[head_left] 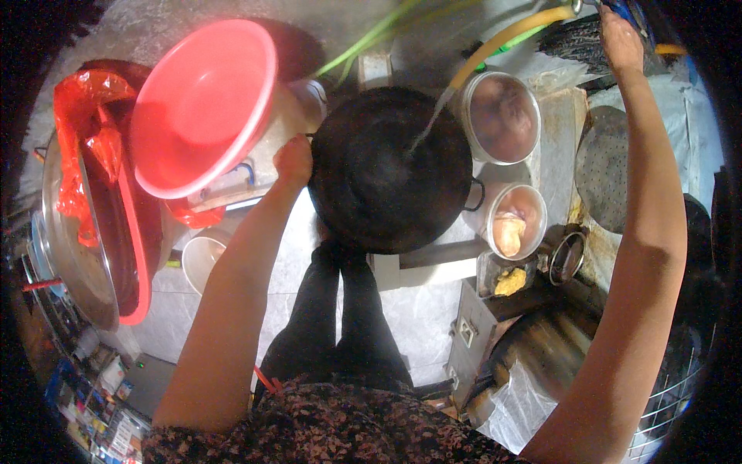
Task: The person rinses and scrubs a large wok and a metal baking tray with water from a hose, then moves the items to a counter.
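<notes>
A blackened wok (pixel 388 174) is in front of me, with a loop handle (pixel 476 194) on its right side. My left hand (pixel 294 159) is closed around the handle on the wok's left side. From a yellow hose (pixel 493 43), a stream of water (pixel 428 129) falls into the wok. The hose runs from a metal tap (pixel 577 6) at the top edge of the view. My right hand (pixel 623 40) reaches far out to that tap and grips it, its fingertips partly cut off by the picture's edge.
A pink plastic basin (pixel 208 104) leans at the left, near a red plastic bag (pixel 69 168) and a large metal lid (pixel 75 232). Right of the wok stand two clear tubs (pixel 536 124) (pixel 542 226) holding what looks like meat. A small tray (pixel 487 290) holds something yellow.
</notes>
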